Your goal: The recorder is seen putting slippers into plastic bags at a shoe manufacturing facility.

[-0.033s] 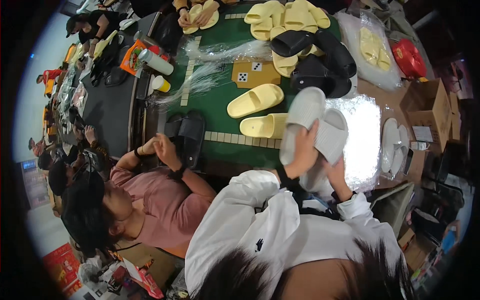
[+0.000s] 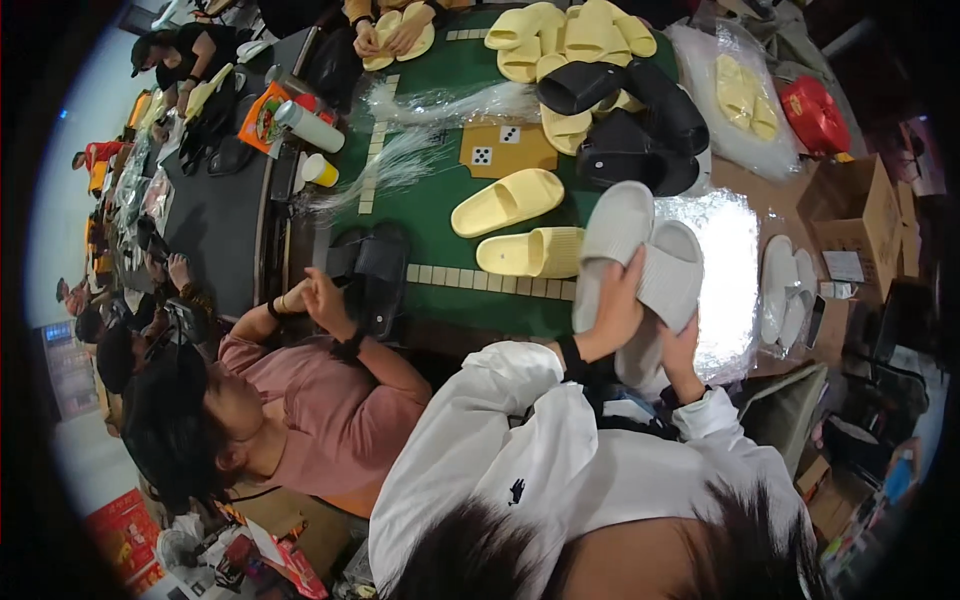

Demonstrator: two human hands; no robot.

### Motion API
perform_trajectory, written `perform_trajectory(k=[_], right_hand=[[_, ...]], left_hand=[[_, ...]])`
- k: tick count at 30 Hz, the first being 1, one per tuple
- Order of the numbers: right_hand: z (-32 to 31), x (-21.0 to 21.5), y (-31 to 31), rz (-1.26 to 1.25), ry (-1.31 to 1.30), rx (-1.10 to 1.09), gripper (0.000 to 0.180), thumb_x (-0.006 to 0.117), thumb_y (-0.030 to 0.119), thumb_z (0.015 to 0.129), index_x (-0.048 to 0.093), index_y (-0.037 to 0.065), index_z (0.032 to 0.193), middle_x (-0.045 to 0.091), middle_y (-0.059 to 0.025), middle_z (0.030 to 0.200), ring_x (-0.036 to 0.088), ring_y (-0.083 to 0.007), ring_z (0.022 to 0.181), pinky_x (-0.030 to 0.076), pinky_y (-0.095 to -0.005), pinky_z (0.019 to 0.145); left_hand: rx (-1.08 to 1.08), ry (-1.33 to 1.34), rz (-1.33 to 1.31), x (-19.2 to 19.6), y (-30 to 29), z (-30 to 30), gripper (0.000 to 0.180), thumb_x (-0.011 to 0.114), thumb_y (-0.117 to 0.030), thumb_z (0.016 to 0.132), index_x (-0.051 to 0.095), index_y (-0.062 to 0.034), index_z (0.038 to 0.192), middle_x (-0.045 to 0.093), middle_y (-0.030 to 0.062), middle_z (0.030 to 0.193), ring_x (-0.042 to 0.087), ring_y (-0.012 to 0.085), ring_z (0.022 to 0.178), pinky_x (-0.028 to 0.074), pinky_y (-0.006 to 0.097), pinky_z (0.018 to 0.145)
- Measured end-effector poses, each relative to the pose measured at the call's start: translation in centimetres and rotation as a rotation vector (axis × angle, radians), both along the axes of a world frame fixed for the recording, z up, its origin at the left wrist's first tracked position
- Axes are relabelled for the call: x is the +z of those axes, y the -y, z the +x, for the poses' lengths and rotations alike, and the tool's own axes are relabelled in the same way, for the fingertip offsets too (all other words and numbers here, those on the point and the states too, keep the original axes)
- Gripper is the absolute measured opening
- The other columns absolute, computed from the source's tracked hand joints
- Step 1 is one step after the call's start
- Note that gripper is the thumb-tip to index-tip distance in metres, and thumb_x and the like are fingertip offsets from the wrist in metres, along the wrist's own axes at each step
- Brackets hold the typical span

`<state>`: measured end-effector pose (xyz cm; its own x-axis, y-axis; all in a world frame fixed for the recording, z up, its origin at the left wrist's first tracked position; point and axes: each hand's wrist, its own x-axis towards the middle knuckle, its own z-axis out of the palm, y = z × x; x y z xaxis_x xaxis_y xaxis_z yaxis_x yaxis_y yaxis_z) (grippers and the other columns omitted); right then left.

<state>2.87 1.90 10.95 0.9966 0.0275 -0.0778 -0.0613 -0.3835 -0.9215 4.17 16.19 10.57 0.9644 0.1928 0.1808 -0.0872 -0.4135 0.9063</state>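
Observation:
My left hand (image 2: 618,312) is closed on a pair of light grey slide slippers, its fingers lying between the two. The left grey slipper (image 2: 612,230) points away from me, and the right grey slipper (image 2: 674,282) sits beside it with its ribbed strap facing up. At the lower end of the right slipper, my right hand (image 2: 682,350) grips its edge; some of its fingers are hidden beneath. Just left of the pair, two pale yellow slippers (image 2: 508,202) lie on the green table (image 2: 440,240).
Black slippers (image 2: 645,165) and yellow slippers (image 2: 590,35) are heaped at the far side. Shiny clear plastic (image 2: 722,290) lies right of my hands, near a cardboard box (image 2: 850,215). A co-worker in pink (image 2: 330,410) sits at my left, by dark slippers (image 2: 383,265).
The grey slippers, held in both my hands, have shifted slightly to the right and a little toward me. The co-worker's hands are almost unchanged.

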Motion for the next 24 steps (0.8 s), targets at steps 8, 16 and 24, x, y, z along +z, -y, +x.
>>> perform_trajectory(k=[8,16,24], right_hand=[[6.4,-0.7,15.1,-0.298,-0.177,-0.121,0.053,0.059,0.007,0.073,0.038,-0.002,0.121,0.054,-0.0128,0.108,0.05,-0.0194,0.1,0.039,-0.0293,0.086],[2.8,-9.1,16.4,-0.578,0.119,-0.031,0.019,0.063,0.017,0.062,0.063,0.005,0.075,0.046,-0.0292,0.11,0.046,-0.0414,0.1,0.04,-0.0417,0.081],[7.1,-9.1,11.9,-0.41,-0.049,0.179,0.036,0.061,0.02,0.067,0.055,0.001,0.098,0.047,-0.0226,0.103,0.046,-0.039,0.097,0.038,-0.0418,0.083]], left_hand=[[-0.553,-0.177,-0.254,-0.9,10.1,1.1,0.066,0.051,-0.002,0.075,0.024,-0.0067,0.135,0.039,0.0233,0.114,0.044,0.0398,0.1,0.035,0.041,0.089],[-1.098,-0.152,0.623,-6.2,11.7,-4.4,0.035,0.05,-0.015,0.077,0.053,-0.004,0.11,0.047,0.0176,0.114,0.046,0.0345,0.104,0.037,0.039,0.09],[-1.078,0.27,0.726,-9.9,13.8,-8.2,0.045,0.041,-0.018,0.082,0.04,-0.0096,0.127,0.041,0.0139,0.128,0.037,0.0295,0.119,0.023,0.042,0.103]])
